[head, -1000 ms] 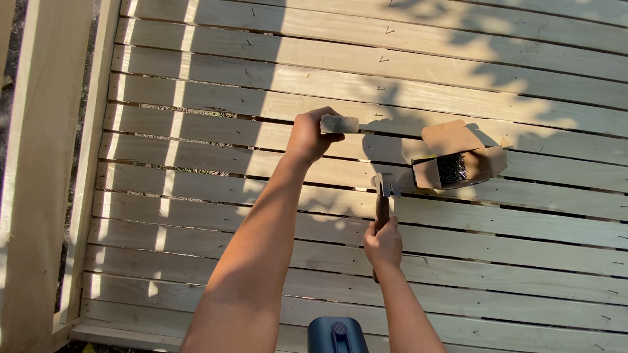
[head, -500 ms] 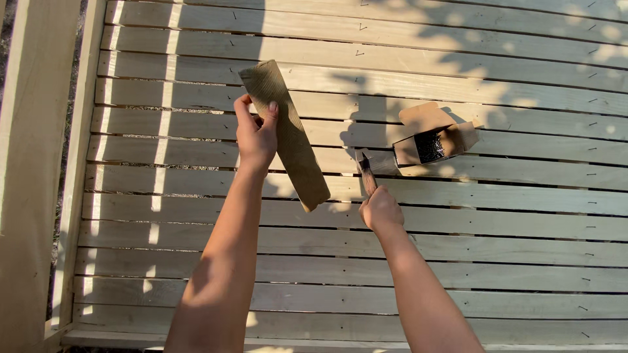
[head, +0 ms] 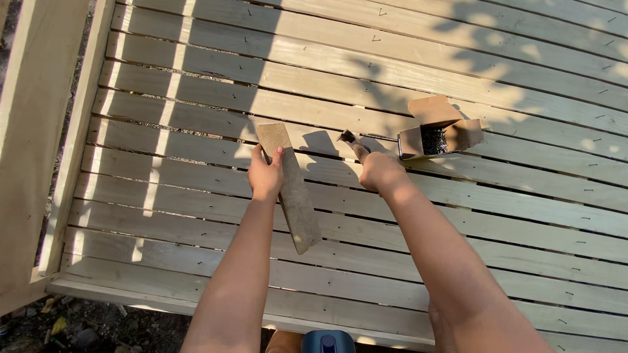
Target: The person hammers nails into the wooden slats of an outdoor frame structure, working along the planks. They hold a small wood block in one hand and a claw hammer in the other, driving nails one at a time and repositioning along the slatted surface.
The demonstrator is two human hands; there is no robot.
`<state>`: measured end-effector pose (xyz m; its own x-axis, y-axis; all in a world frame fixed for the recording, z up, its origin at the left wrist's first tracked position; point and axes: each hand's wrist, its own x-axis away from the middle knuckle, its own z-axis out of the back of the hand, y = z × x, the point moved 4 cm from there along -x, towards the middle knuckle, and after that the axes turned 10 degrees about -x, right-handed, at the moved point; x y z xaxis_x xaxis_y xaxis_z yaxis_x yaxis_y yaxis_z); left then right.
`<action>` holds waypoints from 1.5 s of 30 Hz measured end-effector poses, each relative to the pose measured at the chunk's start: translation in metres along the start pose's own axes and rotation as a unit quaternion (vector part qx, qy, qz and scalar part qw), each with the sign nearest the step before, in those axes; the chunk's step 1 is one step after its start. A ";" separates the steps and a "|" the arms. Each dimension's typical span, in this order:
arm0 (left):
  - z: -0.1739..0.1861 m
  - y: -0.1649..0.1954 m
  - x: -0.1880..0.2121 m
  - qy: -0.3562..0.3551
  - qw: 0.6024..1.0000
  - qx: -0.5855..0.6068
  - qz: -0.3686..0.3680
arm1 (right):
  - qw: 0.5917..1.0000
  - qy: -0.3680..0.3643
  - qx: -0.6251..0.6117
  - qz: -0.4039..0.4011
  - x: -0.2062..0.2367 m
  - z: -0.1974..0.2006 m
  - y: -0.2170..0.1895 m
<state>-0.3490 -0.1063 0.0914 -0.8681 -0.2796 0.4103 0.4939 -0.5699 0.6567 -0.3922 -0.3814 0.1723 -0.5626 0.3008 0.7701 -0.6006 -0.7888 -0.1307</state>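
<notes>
My left hand [head: 265,175] grips a short wooden board [head: 292,193] near its upper end; the board lies slanted over the slatted wooden deck [head: 196,85], its lower end toward me. My right hand [head: 379,171] is closed around the handle of a hammer [head: 352,144], whose head points up and away, just right of the board. An open cardboard box of dark nails [head: 433,134] sits on the deck to the right of the hammer head, apart from both hands.
A tall wooden post and rail [head: 33,131] run along the left edge of the deck. Bare ground with debris [head: 78,327] lies below the near edge. A dark blue object [head: 327,341] pokes in at the bottom. Nail heads dot the slats.
My left hand brought the board from raised and upright down to a slanted position nearer me. My right hand with the hammer shifted slightly right, head still up.
</notes>
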 end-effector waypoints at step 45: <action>-0.213 0.285 0.106 0.122 0.135 -0.976 -0.121 | 0.531 -0.149 -0.813 0.188 0.031 0.181 0.014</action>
<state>-0.3111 -0.4631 0.1876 -0.9403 0.0473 0.3372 -0.2982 0.3632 -0.8827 -0.3151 -0.4801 0.3070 -0.8466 -0.0034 0.5322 -0.3106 0.8151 -0.4890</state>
